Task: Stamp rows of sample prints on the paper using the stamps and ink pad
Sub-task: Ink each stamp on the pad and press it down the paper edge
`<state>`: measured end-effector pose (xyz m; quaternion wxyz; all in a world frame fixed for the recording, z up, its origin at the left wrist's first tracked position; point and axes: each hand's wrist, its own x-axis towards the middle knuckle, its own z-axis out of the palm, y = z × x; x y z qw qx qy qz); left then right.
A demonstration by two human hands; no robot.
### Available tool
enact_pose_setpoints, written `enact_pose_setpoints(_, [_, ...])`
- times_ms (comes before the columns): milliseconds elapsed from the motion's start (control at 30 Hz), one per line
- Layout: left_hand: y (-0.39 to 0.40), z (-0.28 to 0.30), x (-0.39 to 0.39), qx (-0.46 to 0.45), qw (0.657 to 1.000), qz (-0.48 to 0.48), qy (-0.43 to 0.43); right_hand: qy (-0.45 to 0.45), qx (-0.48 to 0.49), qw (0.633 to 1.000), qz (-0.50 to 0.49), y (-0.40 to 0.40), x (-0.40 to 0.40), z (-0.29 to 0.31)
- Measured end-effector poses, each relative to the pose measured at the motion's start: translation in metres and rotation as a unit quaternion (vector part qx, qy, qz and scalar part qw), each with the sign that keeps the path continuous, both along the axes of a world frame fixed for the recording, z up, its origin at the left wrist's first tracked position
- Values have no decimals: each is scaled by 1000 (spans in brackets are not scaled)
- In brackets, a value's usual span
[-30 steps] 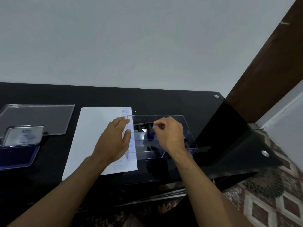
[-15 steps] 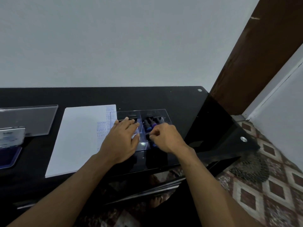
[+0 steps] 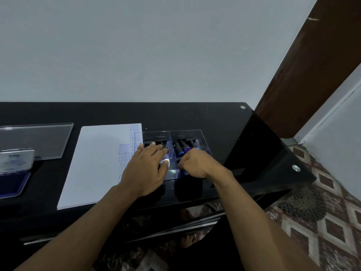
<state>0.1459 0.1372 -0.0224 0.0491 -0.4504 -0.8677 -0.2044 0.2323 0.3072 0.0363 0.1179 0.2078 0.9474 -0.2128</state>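
A white paper [image 3: 97,163] lies on the black glass table [image 3: 195,118], with blue stamped words along its right edge. Right of it stands a clear divided box [image 3: 203,137] holding several black stamps [image 3: 180,146] with purple-blue ends. My left hand [image 3: 145,171] rests flat on the box's left side, fingers straight. My right hand [image 3: 197,163] is curled in the near right compartment. It grips a stamp, of which only a purple bit shows below the fingers. An open blue ink pad [image 3: 13,180] sits at the far left.
A clear plastic lid [image 3: 39,139] lies behind the ink pad. The table ends just right of the box, above a patterned tile floor [image 3: 332,222]. A brown wooden door frame [image 3: 304,61] rises at the right, and a white wall stands behind.
My left hand slid from the paper's edge onto the box. My right hand dropped from the box's far side into the near right compartment and curled tighter. The camera turned right.
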Motion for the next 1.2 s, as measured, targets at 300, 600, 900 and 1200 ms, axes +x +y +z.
enact_pose_setpoints(300, [0, -1, 0, 11, 1000, -1, 7, 178, -26, 982, -48, -1, 14, -12])
enact_pose_setpoints(600, [-1, 0, 1, 16, 1000, 0, 6, 294, 43, 951, -86, -16, 21, -15])
enact_pose_setpoints(900, [-16, 4, -13, 39, 999, 7, -12, 354, 67, 929, -87, -36, 15, -7])
enact_pose_setpoints(1200, [-115, 7, -42, 14, 993, 113, -12, 362, 21, 932, -8, -119, -41, 0])
